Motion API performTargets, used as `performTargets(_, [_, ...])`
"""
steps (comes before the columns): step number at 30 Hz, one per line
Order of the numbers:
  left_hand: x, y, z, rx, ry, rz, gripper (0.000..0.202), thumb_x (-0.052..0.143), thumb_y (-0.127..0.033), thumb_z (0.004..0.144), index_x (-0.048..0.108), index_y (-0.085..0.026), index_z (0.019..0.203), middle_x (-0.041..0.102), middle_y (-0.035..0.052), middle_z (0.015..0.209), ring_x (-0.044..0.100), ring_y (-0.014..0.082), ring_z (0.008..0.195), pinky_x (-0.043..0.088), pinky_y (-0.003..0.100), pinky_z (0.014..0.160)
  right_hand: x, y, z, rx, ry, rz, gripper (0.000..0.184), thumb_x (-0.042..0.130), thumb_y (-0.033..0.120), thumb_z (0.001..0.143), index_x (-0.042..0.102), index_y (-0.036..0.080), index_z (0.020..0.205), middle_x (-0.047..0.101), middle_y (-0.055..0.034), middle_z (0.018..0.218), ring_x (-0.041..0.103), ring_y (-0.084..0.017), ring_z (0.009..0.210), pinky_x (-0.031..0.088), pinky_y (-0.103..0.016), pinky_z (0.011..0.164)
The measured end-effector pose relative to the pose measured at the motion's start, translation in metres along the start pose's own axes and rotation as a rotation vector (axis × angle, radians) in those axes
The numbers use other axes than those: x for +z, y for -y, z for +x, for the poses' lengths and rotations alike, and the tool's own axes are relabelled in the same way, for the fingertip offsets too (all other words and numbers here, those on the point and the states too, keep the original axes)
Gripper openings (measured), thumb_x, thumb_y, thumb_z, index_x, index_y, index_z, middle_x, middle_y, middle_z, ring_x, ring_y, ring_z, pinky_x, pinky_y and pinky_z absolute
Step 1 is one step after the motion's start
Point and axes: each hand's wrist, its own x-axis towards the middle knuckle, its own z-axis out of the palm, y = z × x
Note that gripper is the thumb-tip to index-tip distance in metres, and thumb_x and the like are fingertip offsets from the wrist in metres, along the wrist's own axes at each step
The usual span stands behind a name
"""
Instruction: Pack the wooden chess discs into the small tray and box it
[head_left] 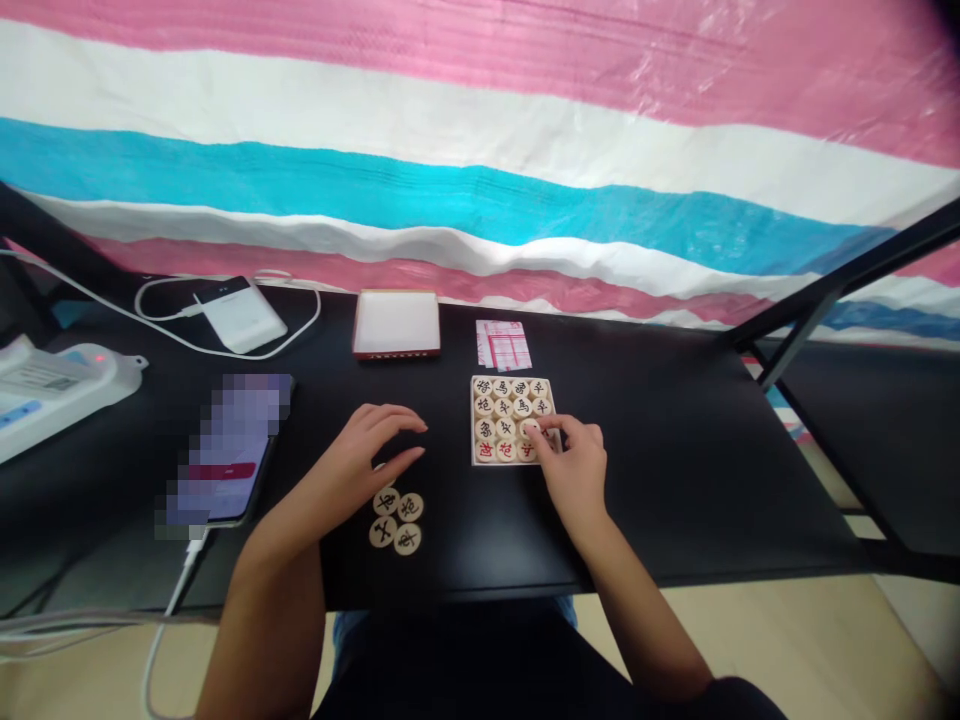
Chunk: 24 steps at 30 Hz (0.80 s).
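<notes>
A shallow white box (473,425) holds rows of round wooden Chinese chess pieces (503,408), most with black characters and some in the bottom row with red. At its lower right corner, my right hand (576,470) has thumb and forefinger closed about a Chinese chess piece (528,428) in the box; the fingers partly cover it. To the left, my left hand (375,450) hovers with thumb and fingers apart and nothing between them. Just below it, several loose Chinese chess pieces (408,538) with black characters lie on the black table (495,540).
The box lid (397,322) lies open side up at the back, beside folded red-and-white paper (508,345). On the left are a phone (232,450) on a charging cable, a white power bank (244,315) and a power strip (67,385). A striped sheet (480,190) hangs behind.
</notes>
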Motion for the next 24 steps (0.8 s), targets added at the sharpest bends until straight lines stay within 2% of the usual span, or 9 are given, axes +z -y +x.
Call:
performTargets(4, [-0.008, 0.017, -0.018, -0.027, 0.080, 0.027, 0.025, 0.052, -0.038, 0.084, 0.056, -0.023, 0.103, 0.056, 0.0043, 0.108, 0.048, 0.0196, 0.102, 0.040, 0.035, 0.090, 0.002, -0.002, 0.000, -0.100, -0.014, -0.030, 0.017, 0.057, 0.033, 0.079, 0.062, 0.019, 0.071, 0.065, -0.0050, 0.081, 0.052, -0.019, 0.078, 0.035, -0.035, 0.077])
performTargets(9, [-0.010, 0.037, -0.040, -0.052, 0.208, 0.050, 0.033, 0.051, -0.042, 0.083, 0.056, -0.027, 0.112, 0.056, 0.0046, 0.111, 0.049, 0.0201, 0.100, 0.040, 0.035, 0.089, -0.001, 0.000, 0.000, -0.065, -0.041, -0.031, 0.018, 0.052, 0.033, 0.082, 0.061, 0.018, 0.079, 0.064, -0.0054, 0.083, 0.050, -0.018, 0.076, 0.035, -0.033, 0.074])
performTargets(13, [-0.007, 0.041, -0.040, -0.084, 0.282, -0.003, 0.029, 0.048, -0.040, 0.086, 0.057, -0.029, 0.111, 0.055, 0.0036, 0.109, 0.050, 0.0188, 0.100, 0.040, 0.033, 0.090, -0.005, 0.014, -0.002, -0.040, -0.004, 0.054, 0.017, 0.050, 0.032, 0.082, 0.061, 0.020, 0.082, 0.063, -0.0038, 0.085, 0.048, -0.019, 0.079, 0.038, -0.031, 0.071])
performTargets(16, [-0.006, 0.038, -0.032, -0.127, 0.279, -0.035, 0.028, 0.049, -0.041, 0.085, 0.059, -0.026, 0.105, 0.056, 0.0035, 0.104, 0.050, 0.0186, 0.099, 0.040, 0.032, 0.089, -0.009, 0.029, -0.003, -0.059, 0.072, 0.146, 0.014, 0.051, 0.030, 0.081, 0.061, 0.021, 0.081, 0.063, -0.0027, 0.083, 0.049, -0.018, 0.078, 0.039, -0.031, 0.070])
performTargets(19, [-0.007, 0.030, -0.020, -0.127, 0.200, -0.019, 0.025, 0.050, -0.041, 0.084, 0.058, -0.024, 0.101, 0.058, 0.0027, 0.100, 0.050, 0.0182, 0.095, 0.041, 0.032, 0.087, -0.010, 0.044, -0.003, -0.073, 0.207, 0.272, 0.013, 0.051, 0.030, 0.081, 0.061, 0.021, 0.079, 0.063, -0.0027, 0.081, 0.052, -0.017, 0.073, 0.040, -0.030, 0.065])
performTargets(24, [-0.002, -0.007, 0.015, 0.004, 0.077, 0.014, 0.021, 0.052, -0.037, 0.084, 0.054, -0.021, 0.097, 0.058, 0.0024, 0.097, 0.050, 0.0174, 0.091, 0.042, 0.032, 0.082, -0.005, 0.058, -0.004, 0.024, 0.506, 0.519, 0.020, 0.051, 0.035, 0.081, 0.057, 0.020, 0.093, 0.062, -0.0017, 0.080, 0.054, -0.013, 0.066, 0.042, -0.025, 0.059])
